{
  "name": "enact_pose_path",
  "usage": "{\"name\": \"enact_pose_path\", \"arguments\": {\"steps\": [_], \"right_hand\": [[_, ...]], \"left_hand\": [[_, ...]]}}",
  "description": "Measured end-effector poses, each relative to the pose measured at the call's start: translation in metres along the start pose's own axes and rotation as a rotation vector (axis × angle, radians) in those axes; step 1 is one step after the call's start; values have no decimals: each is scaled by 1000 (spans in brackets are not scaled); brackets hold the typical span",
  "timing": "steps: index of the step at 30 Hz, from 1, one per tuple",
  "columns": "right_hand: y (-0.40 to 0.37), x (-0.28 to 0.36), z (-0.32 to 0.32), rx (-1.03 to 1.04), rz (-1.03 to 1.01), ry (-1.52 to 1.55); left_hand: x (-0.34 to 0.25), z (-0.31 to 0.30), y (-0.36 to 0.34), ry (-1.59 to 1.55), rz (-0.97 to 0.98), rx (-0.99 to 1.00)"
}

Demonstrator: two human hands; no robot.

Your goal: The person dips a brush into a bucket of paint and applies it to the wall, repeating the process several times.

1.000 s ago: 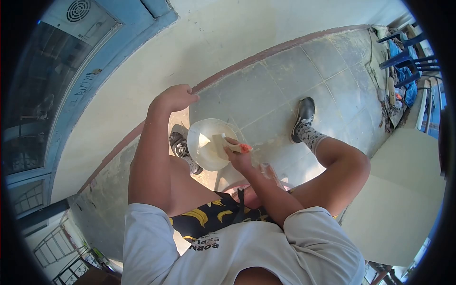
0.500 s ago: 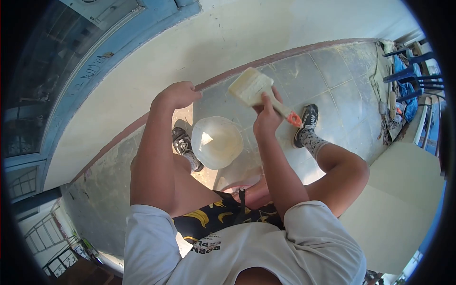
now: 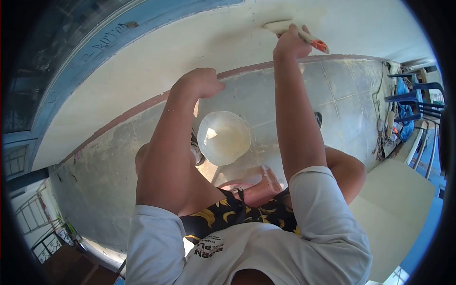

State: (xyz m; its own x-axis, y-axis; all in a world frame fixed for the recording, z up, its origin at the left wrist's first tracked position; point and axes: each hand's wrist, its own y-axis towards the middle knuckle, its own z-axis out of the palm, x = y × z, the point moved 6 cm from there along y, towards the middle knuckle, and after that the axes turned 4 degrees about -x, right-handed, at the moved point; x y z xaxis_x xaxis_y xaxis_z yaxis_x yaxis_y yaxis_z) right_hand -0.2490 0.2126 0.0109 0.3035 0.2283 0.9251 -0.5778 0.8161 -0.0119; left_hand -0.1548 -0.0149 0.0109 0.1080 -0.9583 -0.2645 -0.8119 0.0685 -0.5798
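Observation:
My right hand (image 3: 293,42) grips a wide paintbrush (image 3: 308,37) by its handle, whose end is orange-red. The brush's pale bristles are at the cream wall (image 3: 223,42), seen edge-on and seemingly touching it. Lower and to the left, my left hand (image 3: 202,83) is closed near the foot of the wall; its fingers curl away from view, so what they hold, if anything, is hidden. Between my legs a round white tub (image 3: 224,138) contains pale paint.
Grey floor tiles (image 3: 256,90) meet the wall at a reddish-brown border strip (image 3: 247,70). A blue frame (image 3: 90,57) is at the upper left. Blue plastic chairs (image 3: 408,97) and clutter stand at the right. A pinkish seat (image 3: 264,187) shows beneath me.
My right hand has moved up and forward, taking the paintbrush from above the floor to the wall and turning it edge-on. My left hand stays closed, slightly farther right and up in view.

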Motion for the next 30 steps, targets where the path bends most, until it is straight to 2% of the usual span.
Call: {"name": "enact_pose_path", "arguments": {"steps": [1,3,5,8,10,13,14,15,17,21,25,27,30], "right_hand": [[-4,9,3,8,7,-10],[-7,28,4,-2,46,191],[-10,33,-17,17,29,189],[-9,10,-47,47,31,226],[-13,-3,-52,-6,61,182],[-1,-15,-29,-26,79,203],[13,-18,-17,21,-21,118],[12,-9,-12,18,-22,120],[6,18,5,10,66,131],[4,23,-29,33,51,250],[-10,-6,-42,-12,105,199],[-5,-12,-25,-30,129,199],[-2,11,6,29,78,65]], "left_hand": [[1,2,1,-1,-17,26],[7,4,1,-17,-33,53],[5,2,0,-29,-3,12],[7,-1,-3,-27,-34,62],[7,-1,-4,-33,-31,51],[3,2,-9,-25,-21,44],[2,2,-10,-8,-10,43],[2,2,-10,-5,-8,43],[5,3,-10,-4,-11,37],[13,-1,-7,-36,-47,31],[9,1,-10,-35,-28,29],[4,0,-9,-9,-15,23],[5,2,-10,-15,-15,33]]}}
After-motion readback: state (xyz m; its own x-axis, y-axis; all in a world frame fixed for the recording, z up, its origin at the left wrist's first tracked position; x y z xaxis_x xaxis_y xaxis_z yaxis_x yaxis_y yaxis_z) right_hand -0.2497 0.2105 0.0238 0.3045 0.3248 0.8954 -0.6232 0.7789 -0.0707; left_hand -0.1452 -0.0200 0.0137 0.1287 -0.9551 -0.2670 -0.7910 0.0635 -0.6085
